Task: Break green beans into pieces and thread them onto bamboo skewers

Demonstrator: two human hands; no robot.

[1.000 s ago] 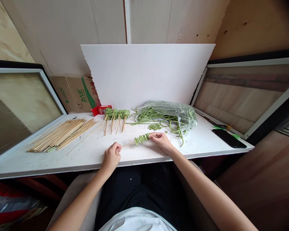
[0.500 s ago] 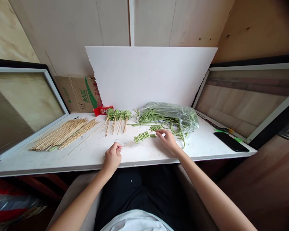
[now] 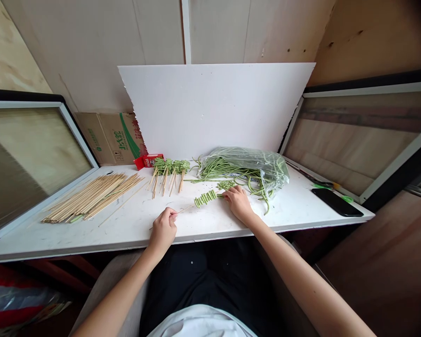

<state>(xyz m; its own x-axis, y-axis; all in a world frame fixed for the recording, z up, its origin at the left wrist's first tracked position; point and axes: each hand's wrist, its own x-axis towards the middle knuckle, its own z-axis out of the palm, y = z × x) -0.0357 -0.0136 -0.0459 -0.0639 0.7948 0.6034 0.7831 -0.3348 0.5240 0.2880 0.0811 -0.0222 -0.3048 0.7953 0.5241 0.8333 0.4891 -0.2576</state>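
My left hand [image 3: 164, 229] pinches the lower end of a thin wooden skewer [image 3: 185, 209]. Several short green bean pieces [image 3: 205, 198] are threaded crosswise along the skewer's far part. At the right end of that row, my right hand [image 3: 237, 202] has its fingers closed beside the pieces; what they hold is hidden. Just behind it lies a small pile of cut bean pieces [image 3: 226, 184]. Filled skewers [image 3: 171, 165] rest together farther back. Long green beans [image 3: 228, 167] lie partly inside a clear plastic bag [image 3: 272, 164].
Bare skewers [image 3: 91, 196] lie in a large bundle on the left of the white table [image 3: 126, 241]. A red box [image 3: 149, 160] and a cardboard carton [image 3: 112, 138] stand behind. At right are a black phone [image 3: 337, 202] and scissors [image 3: 310, 177].
My right hand has moved slightly left, closer to the threaded bean pieces. My left hand stays in place on the skewer. The view has shifted a little.
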